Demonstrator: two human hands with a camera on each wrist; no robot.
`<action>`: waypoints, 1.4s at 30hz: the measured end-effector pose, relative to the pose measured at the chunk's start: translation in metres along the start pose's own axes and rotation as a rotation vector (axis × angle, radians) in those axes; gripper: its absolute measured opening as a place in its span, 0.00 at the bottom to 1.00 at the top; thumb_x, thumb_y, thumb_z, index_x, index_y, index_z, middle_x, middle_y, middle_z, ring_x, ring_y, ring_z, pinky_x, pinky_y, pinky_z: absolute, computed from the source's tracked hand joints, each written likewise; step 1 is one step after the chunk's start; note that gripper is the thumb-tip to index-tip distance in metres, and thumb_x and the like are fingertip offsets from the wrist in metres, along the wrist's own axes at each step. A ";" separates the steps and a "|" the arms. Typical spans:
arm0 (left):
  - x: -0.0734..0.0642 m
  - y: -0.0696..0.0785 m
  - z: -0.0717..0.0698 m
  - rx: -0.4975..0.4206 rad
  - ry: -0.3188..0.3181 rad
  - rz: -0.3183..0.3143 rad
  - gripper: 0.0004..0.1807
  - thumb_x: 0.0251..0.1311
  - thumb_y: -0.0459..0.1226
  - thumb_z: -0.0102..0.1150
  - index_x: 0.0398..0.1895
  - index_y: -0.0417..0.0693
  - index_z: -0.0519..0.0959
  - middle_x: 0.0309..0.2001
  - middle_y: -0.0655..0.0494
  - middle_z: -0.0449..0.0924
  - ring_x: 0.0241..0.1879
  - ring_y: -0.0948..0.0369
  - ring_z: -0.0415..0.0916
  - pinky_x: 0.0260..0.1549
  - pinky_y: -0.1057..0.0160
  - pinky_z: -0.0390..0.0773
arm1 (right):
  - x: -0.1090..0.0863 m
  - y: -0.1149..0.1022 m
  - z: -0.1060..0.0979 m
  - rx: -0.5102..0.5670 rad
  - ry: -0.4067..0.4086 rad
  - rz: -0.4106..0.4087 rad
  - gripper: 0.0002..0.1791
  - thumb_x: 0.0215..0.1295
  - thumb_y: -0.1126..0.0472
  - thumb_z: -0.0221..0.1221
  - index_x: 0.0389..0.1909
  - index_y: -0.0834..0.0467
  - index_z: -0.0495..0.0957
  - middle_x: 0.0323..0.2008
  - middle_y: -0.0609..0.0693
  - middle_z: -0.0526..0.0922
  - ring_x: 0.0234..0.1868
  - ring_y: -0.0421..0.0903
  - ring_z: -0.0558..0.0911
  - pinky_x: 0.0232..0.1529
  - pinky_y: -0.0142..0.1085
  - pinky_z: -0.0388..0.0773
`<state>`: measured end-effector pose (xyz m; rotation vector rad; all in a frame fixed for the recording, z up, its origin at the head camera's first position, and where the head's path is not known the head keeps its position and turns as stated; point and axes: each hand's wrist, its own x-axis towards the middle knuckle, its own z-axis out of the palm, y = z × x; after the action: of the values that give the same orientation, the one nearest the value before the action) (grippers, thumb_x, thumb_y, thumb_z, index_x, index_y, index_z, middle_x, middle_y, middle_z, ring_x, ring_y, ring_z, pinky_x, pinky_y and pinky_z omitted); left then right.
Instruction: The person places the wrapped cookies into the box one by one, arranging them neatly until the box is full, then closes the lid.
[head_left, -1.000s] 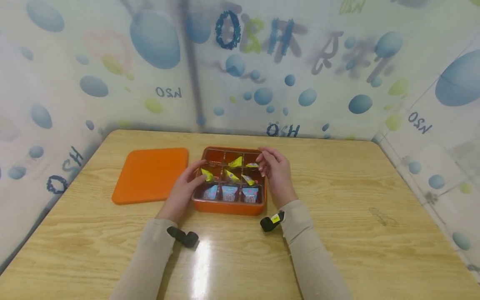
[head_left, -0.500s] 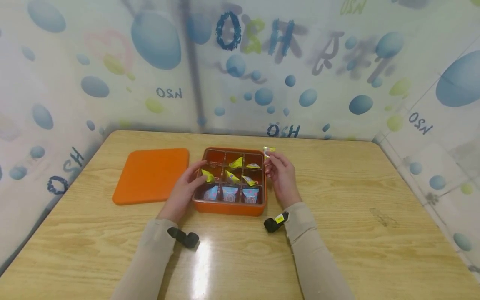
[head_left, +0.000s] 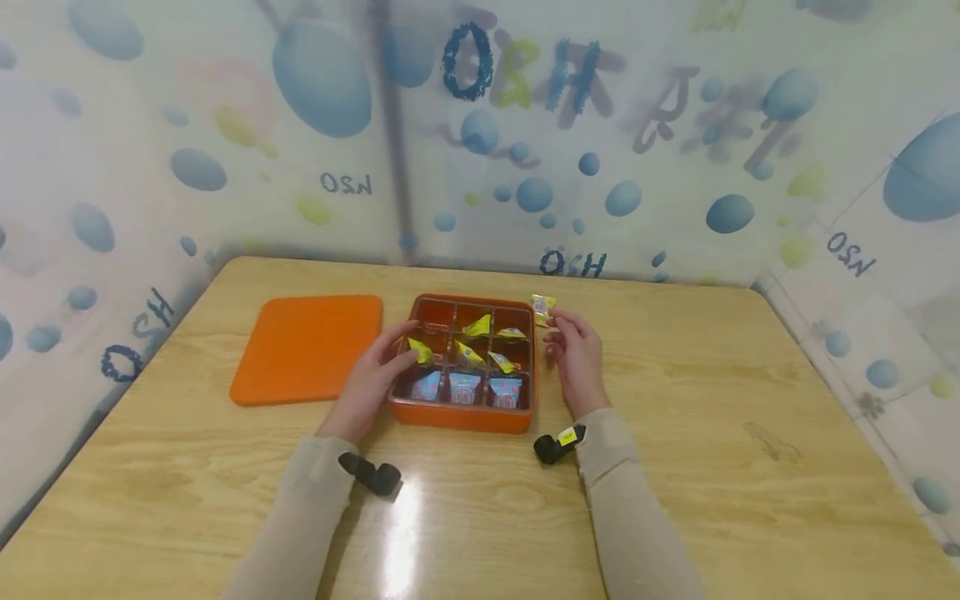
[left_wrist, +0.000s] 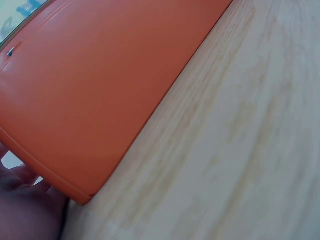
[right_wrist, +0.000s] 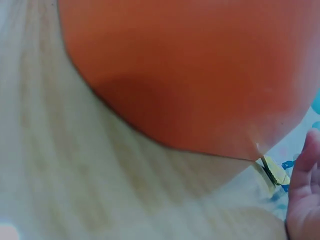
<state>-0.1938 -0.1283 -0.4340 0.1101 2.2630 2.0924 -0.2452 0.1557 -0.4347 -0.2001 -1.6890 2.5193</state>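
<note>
An orange box point(head_left: 459, 416) with a divided tray inside stands mid-table in the head view. Yellow wrapped candies point(head_left: 470, 355) lie in its middle row and in two back compartments. Its front row has blue packets point(head_left: 465, 388); the back left compartment is bare. My left hand point(head_left: 367, 383) holds the box's left side, thumb and index finger over the rim and other fingers along the outer wall. Behind the box's right back corner sits a lone yellow candy point(head_left: 542, 309). Beside it is my right hand point(head_left: 577, 358), fingers loosely bent; a gap between them shows in the right wrist view.
An orange lid point(head_left: 307, 348) lies flat on the wooden table point(head_left: 675, 417), to the left of the box. A patterned wall point(head_left: 480, 183) rises right behind the table's back edge. Black camera straps point(head_left: 371, 475) sit at both wrists.
My right hand has moved from the box's right side, placed the yellow candy behind the back right corner and let go, drawing slightly right. The left hand has stayed on the box.
</note>
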 end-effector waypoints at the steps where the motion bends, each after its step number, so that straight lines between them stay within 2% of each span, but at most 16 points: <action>1: 0.000 0.000 0.000 0.001 0.001 0.001 0.25 0.57 0.46 0.54 0.60 0.63 0.65 0.65 0.66 0.55 0.66 0.60 0.46 0.62 0.51 0.48 | 0.001 0.000 0.000 0.003 0.000 -0.003 0.18 0.65 0.61 0.49 0.52 0.68 0.69 0.47 0.61 0.71 0.32 0.45 0.74 0.30 0.28 0.73; 5: 0.001 0.003 0.000 -0.005 -0.009 0.007 0.25 0.57 0.46 0.54 0.60 0.63 0.65 0.65 0.66 0.55 0.66 0.60 0.46 0.62 0.51 0.48 | 0.003 -0.001 -0.002 -0.003 -0.009 -0.012 0.19 0.66 0.61 0.47 0.53 0.69 0.68 0.52 0.60 0.67 0.35 0.45 0.74 0.32 0.29 0.73; 14: 0.002 0.006 0.000 0.002 -0.016 0.016 0.26 0.59 0.45 0.53 0.61 0.60 0.64 0.65 0.65 0.55 0.66 0.59 0.45 0.62 0.49 0.47 | 0.008 -0.002 -0.001 0.009 0.010 -0.002 0.17 0.66 0.63 0.47 0.54 0.66 0.68 0.54 0.63 0.64 0.32 0.43 0.74 0.33 0.29 0.74; 19: 0.005 0.005 0.000 -0.007 -0.024 0.029 0.26 0.59 0.45 0.53 0.61 0.59 0.64 0.65 0.64 0.55 0.66 0.59 0.44 0.62 0.50 0.47 | 0.014 -0.002 -0.002 0.021 -0.012 -0.004 0.19 0.66 0.65 0.46 0.56 0.67 0.66 0.56 0.62 0.63 0.31 0.43 0.74 0.36 0.31 0.75; 25: 0.005 0.000 0.000 0.022 -0.020 0.022 0.25 0.58 0.46 0.54 0.60 0.62 0.65 0.64 0.66 0.56 0.66 0.60 0.45 0.62 0.49 0.47 | 0.018 -0.003 -0.008 0.025 -0.052 -0.006 0.20 0.67 0.64 0.44 0.58 0.67 0.62 0.55 0.62 0.61 0.34 0.45 0.74 0.39 0.33 0.75; 33: 0.002 -0.002 0.002 -0.004 -0.025 0.030 0.25 0.58 0.46 0.54 0.60 0.61 0.65 0.65 0.65 0.55 0.66 0.60 0.45 0.62 0.51 0.48 | 0.024 -0.004 -0.014 0.022 -0.068 -0.017 0.21 0.67 0.63 0.44 0.60 0.65 0.61 0.53 0.60 0.62 0.37 0.46 0.74 0.44 0.35 0.74; 37: -0.001 0.003 0.001 -0.014 -0.038 0.011 0.25 0.59 0.44 0.53 0.61 0.60 0.64 0.65 0.64 0.54 0.66 0.60 0.44 0.62 0.52 0.47 | 0.029 -0.003 -0.016 0.041 -0.079 -0.012 0.22 0.67 0.62 0.45 0.60 0.66 0.59 0.52 0.63 0.62 0.36 0.46 0.74 0.46 0.36 0.74; 42: -0.011 0.017 0.002 -0.013 -0.042 0.011 0.25 0.61 0.40 0.51 0.63 0.53 0.63 0.66 0.59 0.53 0.67 0.57 0.43 0.62 0.51 0.47 | 0.029 -0.004 -0.013 0.000 -0.134 0.011 0.23 0.68 0.63 0.43 0.62 0.64 0.58 0.61 0.59 0.57 0.38 0.46 0.74 0.48 0.37 0.73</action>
<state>-0.1827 -0.1264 -0.4169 0.1652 2.2301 2.0894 -0.2719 0.1741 -0.4378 -0.0422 -1.7387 2.5943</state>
